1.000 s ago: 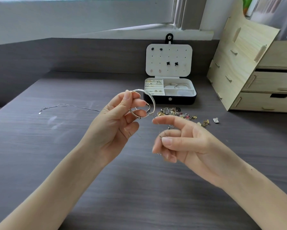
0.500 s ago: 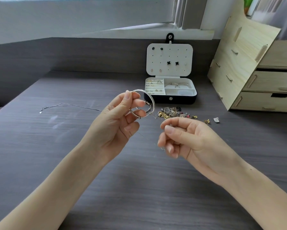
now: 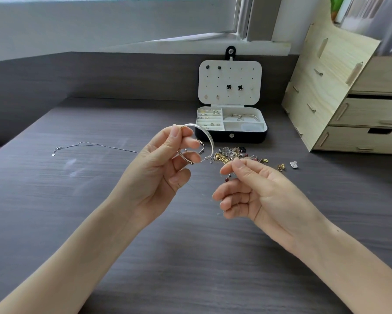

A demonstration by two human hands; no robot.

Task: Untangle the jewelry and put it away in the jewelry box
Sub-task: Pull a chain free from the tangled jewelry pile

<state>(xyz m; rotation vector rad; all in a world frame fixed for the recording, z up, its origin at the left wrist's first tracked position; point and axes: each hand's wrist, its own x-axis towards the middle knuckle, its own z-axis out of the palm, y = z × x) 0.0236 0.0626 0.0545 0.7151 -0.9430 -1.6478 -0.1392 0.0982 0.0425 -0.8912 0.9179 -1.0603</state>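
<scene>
Grey desk (image 3: 190, 257) | left hand (image 3: 154, 175) fingers (image 3: 175, 135) grip bangles (image 3: 209, 138), engraving unreadable | right hand (image 3: 258, 193) fingers (image 3: 247, 168) pinch fine chain (image 3: 228, 176)

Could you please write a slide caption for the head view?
Left hand holds a silver bangle; right hand pinches a fine strand, open jewelry box behind.

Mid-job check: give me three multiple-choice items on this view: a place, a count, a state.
1. The thin silver chain lies: A on the desk, left of the left hand; B on the windowsill; C in a drawer.
2. On the jewelry box lid, black clover studs number: A none; B two; C five.
3. The left hand: A lies flat; B makes an empty fist; C grips silver bangles.
Key: 1A, it stretches across the desktop; 2B, a pair sits side by side; 3C, fingers curl round them.
</scene>
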